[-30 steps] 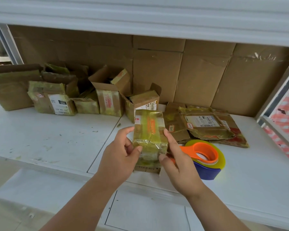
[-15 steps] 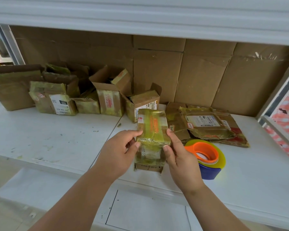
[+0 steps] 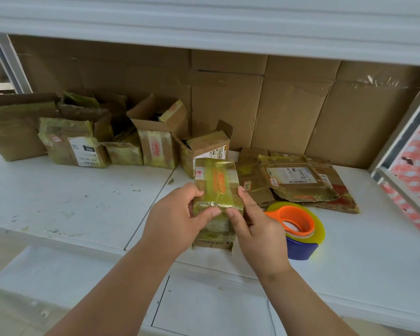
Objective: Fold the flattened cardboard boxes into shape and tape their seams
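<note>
Since the earlier frames, both hands have drawn closer together on the box at mid-frame, thumbs now nearly meeting along its near edge, and the box has tipped further back so its taped top face shows. The left hand grips the box's left side, thumb curled over the near edge. The right hand grips the right side, thumb pressing the same edge and fingers behind. The box is held just above the shelf, over its front edge, and looks partly formed, with a lower flap hanging beneath the hands.

The box seems light, since fingertips alone carry it. Its cardboard is thin and worn, wrapped in glossy yellowish tape, so it probably flexes easily and may feel slick. Pinching at the corners and folded edges, where the board is stiffest, likely gives the surest hold.

A tape dispenser with an orange core and blue base sits on the shelf just right of the right hand. Behind it, at right of centre, lies a stack of flattened boxes with shipping labels. Along the left and centre rear stand several shaped boxes with top flaps open; what they hold cannot be made out. Large cardboard sheets line the back of the shelf.
</note>
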